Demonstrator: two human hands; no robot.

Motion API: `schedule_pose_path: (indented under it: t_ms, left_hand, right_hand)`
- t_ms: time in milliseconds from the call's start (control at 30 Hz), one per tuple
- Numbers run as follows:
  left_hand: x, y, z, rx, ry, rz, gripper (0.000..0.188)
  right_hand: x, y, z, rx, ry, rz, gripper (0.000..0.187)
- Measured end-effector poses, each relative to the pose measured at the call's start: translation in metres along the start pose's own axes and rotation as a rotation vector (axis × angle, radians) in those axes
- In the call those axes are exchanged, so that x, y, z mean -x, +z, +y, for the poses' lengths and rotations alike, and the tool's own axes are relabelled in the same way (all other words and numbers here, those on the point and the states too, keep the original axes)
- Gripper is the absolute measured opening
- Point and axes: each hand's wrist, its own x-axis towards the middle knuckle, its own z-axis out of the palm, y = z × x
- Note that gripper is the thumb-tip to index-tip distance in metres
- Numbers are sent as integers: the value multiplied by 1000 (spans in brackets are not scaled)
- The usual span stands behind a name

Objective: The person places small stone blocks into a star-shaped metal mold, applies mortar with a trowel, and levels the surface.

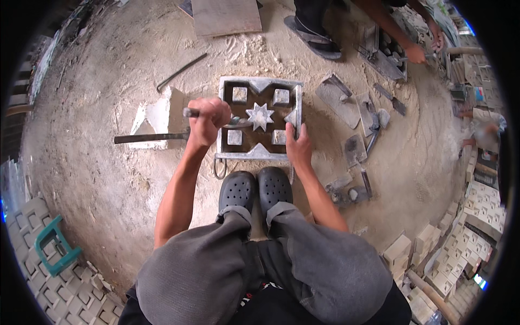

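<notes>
Between the ground and my bent knees lies a square metal mold (260, 156) with corner blocks, triangular points along its sides and a star in the middle. My left hand (208, 118) is closed round the handle of a short metal hand tool (240, 122). Its shiny end reaches over the mold's left rim towards the star; its exact shape is unclear. At the opposite rim, my right hand (298, 145) grips the mold's edge, with fingers pointing away from me. Dark sediment-like material covers the mold's floor between the raised shapes.
Left of the mold are a white block (157, 116), a dark bar (146, 138) and a thin rod (181, 71). Trowels (356, 149) and flat plates (337, 100) lie to the right. A co-worker's hands (417, 53) work at the far right. Patterned blocks (460, 252) are stacked near right.
</notes>
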Motion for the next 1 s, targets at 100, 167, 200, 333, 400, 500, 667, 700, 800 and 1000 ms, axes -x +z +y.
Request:
schedule_pose_path:
  t_ms: [100, 167, 200, 333, 400, 500, 667, 700, 800, 1000]
  left_hand:
    - [6, 1, 11, -302, -13, -45, 46]
    - [12, 4, 9, -282, -68, -50, 44]
    - [13, 4, 6, -329, -74, -55, 45]
    - [14, 9, 0, -528, -93, -130, 45]
    - [11, 21, 5, -564, -41, -163, 44]
    - [12, 22, -5, -642, 12, -183, 42]
    - [14, 21, -22, -663, -5, -156, 40]
    - [14, 23, -18, -736, 11, -191, 41]
    - [11, 45, 12, -669, 9, -194, 41]
    - [17, 23, -27, -656, -70, -102, 47]
  right_hand:
    - [-1, -5, -4, -52, 45, -81, 76]
    - [1, -3, -6, -31, 31, -18, 76]
    - [1, -2, -11, -26, 18, 7, 75]
    - [2, -11, -16, -45, 87, -135, 77]
    - [2, -9, -13, -68, 60, -99, 78]
    - [1, -3, -4, -42, 63, -74, 79]
    - [-2, -5, -8, -22, 78, -84, 81]
    - [-3, -1, 0, -56, 46, -46, 80]
    - [1, 2, 0, -40, 16, -48, 72]
    - [6, -6, -15, -80, -32, 22, 60]
